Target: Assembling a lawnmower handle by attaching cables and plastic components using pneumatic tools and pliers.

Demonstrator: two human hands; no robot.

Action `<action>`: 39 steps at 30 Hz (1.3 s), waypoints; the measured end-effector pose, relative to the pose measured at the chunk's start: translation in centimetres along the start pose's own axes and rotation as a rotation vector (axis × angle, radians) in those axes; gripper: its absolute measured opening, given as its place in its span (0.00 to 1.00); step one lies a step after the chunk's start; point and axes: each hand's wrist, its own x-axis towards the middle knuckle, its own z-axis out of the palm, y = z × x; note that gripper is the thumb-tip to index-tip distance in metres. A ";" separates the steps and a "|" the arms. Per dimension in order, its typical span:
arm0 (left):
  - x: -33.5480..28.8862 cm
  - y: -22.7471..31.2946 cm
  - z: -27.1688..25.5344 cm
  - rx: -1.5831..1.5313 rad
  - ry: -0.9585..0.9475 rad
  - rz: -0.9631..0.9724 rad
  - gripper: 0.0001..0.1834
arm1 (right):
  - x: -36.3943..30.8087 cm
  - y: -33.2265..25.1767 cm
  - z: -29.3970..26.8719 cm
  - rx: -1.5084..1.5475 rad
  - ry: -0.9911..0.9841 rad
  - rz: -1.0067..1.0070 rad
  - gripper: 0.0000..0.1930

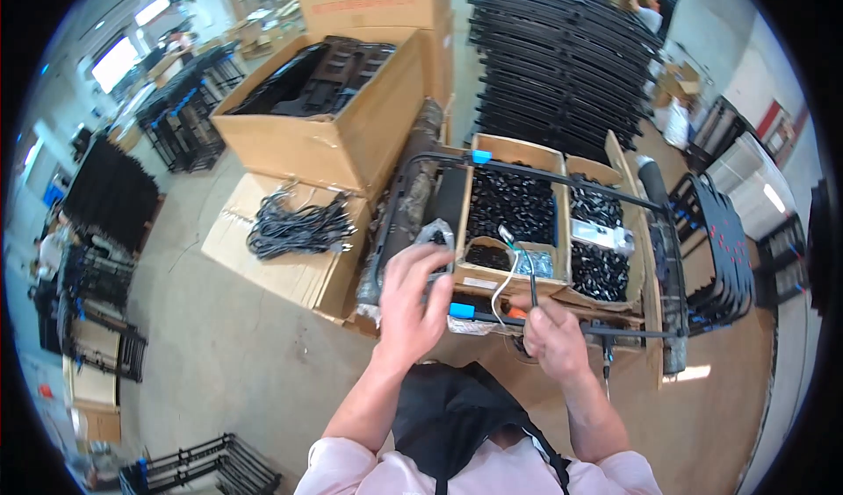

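Observation:
A black tubular frame [606, 195] with blue pieces lies across the boxes in front of me. My left hand [413, 302] is over its left end, fingers apart and holding nothing I can see, close to a clear plastic bag [435, 236]. My right hand [555, 337] is closed at the frame's near bar, around a thin black cable [532, 280]. White and green wires lead from it to a small white connector [506, 233] above the box. What lies inside my right fist is partly hidden.
Cardboard boxes hold many small black parts [512, 201] and shiny clips [597, 271]. A bundle of black cables [299, 223] lies on a carton to the left, beside a large open carton [378, 126]. Stacked black frames [562, 65] rise behind; more hang at right [720, 249].

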 end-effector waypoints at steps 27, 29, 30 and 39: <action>-14.3 0.5 2.4 -1.080 0.066 -0.970 0.20 | -2.9 7.3 -0.7 -0.167 -0.644 0.280 0.16; -14.4 0.6 0.9 -1.036 0.010 -0.968 0.19 | -2.5 7.3 0.1 -0.317 -0.661 0.290 0.15; -14.0 0.8 0.6 -1.023 -0.010 -0.898 0.21 | -2.1 7.3 0.4 -0.385 -0.661 0.291 0.15; -17.2 -5.4 -2.8 -1.422 -0.428 -1.050 0.16 | 0.7 8.8 0.7 -1.000 -0.857 0.464 0.33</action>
